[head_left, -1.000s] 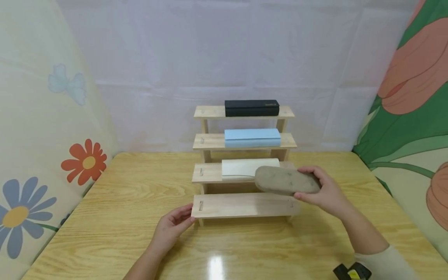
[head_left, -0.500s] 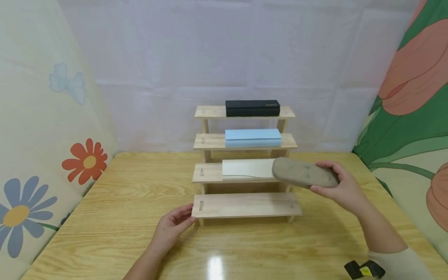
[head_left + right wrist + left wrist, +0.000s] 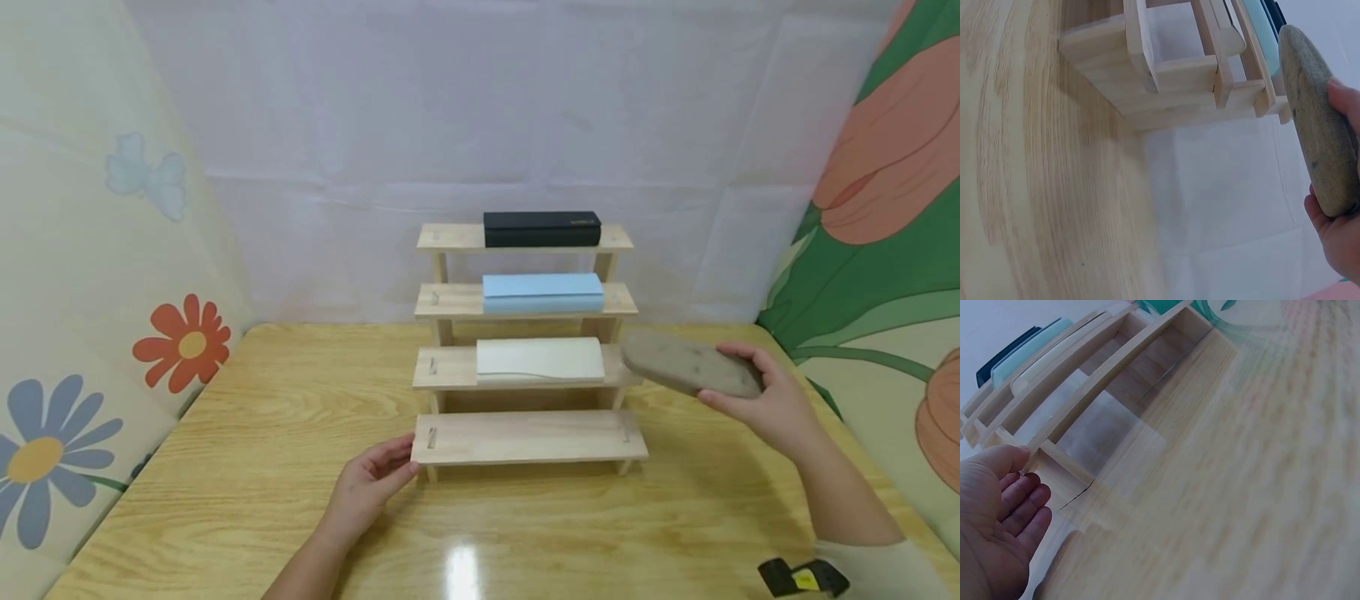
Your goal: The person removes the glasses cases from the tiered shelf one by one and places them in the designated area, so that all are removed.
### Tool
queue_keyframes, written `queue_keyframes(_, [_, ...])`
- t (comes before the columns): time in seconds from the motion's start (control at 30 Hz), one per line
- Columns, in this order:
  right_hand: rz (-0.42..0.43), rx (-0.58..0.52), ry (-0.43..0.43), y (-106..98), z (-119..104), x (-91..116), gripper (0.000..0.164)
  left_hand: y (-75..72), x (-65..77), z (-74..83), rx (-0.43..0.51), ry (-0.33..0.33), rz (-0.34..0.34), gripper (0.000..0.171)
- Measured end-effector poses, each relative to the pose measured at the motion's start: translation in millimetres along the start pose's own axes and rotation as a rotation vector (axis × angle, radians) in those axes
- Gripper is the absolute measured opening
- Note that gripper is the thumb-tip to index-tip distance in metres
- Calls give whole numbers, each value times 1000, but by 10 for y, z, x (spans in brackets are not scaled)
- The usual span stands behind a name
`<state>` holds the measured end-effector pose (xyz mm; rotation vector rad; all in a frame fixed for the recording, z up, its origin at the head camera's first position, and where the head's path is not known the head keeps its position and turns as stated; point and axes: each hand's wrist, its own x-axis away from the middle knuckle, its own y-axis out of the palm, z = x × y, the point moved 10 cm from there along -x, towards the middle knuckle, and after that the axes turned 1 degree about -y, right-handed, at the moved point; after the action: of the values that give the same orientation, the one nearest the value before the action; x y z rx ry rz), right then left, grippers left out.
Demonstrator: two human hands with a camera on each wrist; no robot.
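Observation:
My right hand [image 3: 776, 408] grips one end of a grey-brown, rounded glasses case [image 3: 690, 363], its thumb and fingers on opposite sides. The case hangs tilted in the air, its far end at the right edge of a stepped wooden stand [image 3: 525, 437]. In the right wrist view, the case [image 3: 1319, 125] looks cloth-covered with small dark marks. My left hand [image 3: 371, 483] holds the left end of the stand's lowest shelf; in the left wrist view its thumb touches the board's corner. A white case [image 3: 540, 358], a light blue case [image 3: 542, 293] and a black case [image 3: 542, 229] lie on the upper shelves.
The stand rests on a wood-grain table [image 3: 277, 400]. Behind it hangs a pale cloth [image 3: 480, 108]. Flower-patterned cloths [image 3: 885, 183] close in both sides. A black strap with a yellow patch [image 3: 804, 577] sits by my right sleeve.
My right hand has carried the grey-brown glasses case to the right, away from over the shelves, uncovering the white case. My left hand stays at the lowest shelf's end.

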<state>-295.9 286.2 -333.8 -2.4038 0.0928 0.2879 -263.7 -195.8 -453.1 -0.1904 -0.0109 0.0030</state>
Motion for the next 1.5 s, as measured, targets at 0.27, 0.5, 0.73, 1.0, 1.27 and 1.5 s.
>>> queue_keyframes(0.27, [31, 21, 32, -98, 168, 26, 73, 7, -9, 8, 6, 2, -5, 44])
queue_keyframes(0.5, [60, 29, 65, -140, 362, 62, 74, 29, -9, 18, 10, 3, -14, 44])
queue_keyframes(0.73, [67, 57, 86, -111, 556, 63, 75, 28, -7, 23, 8, 11, -9, 43])
queue_keyframes(1.0, [22, 24, 163, -1, 839, 91, 79, 16, 5, 18, 0, 16, 3, 41])
queue_keyframes(1.27, [-8, 14, 204, 108, 1004, 130, 80, -2, 19, 28, -18, 7, 22, 41])
queue_keyframes(1.5, [-34, 17, 224, 175, 1071, 134, 83, -9, 18, 18, -13, 5, 23, 42])
